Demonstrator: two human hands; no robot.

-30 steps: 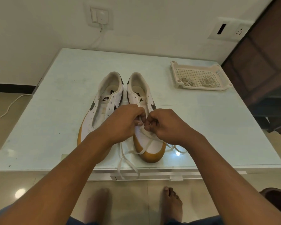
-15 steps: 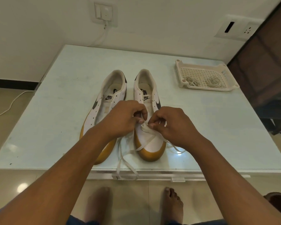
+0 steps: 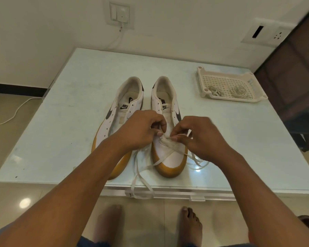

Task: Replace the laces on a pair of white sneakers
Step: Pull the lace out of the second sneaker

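Note:
Two white sneakers with tan soles stand side by side, toes toward me. The left sneaker [image 3: 122, 111] has bare eyelets. A flat white lace [image 3: 165, 155] runs through the lowest eyelets of the right sneaker [image 3: 169, 159]; its ends trail over the toe and hang off the table's front edge. My left hand [image 3: 141, 130] pinches the lace at the shoe's left eyelets. My right hand [image 3: 198, 138] pinches another stretch of the lace just right of it. The eyelets under my fingers are hidden.
The sneakers sit on a pale glass-topped table [image 3: 61, 132] against a wall. A cream plastic tray [image 3: 253, 86] at the back right holds coiled laces. My bare feet [image 3: 190, 223] are on the tiled floor below; a dark wooden cabinet [image 3: 296, 82] stands to the right.
My hands have moved slightly apart and my fingers have shifted on the lace at the right sneaker's lower eyelets. The view has tilted a little.

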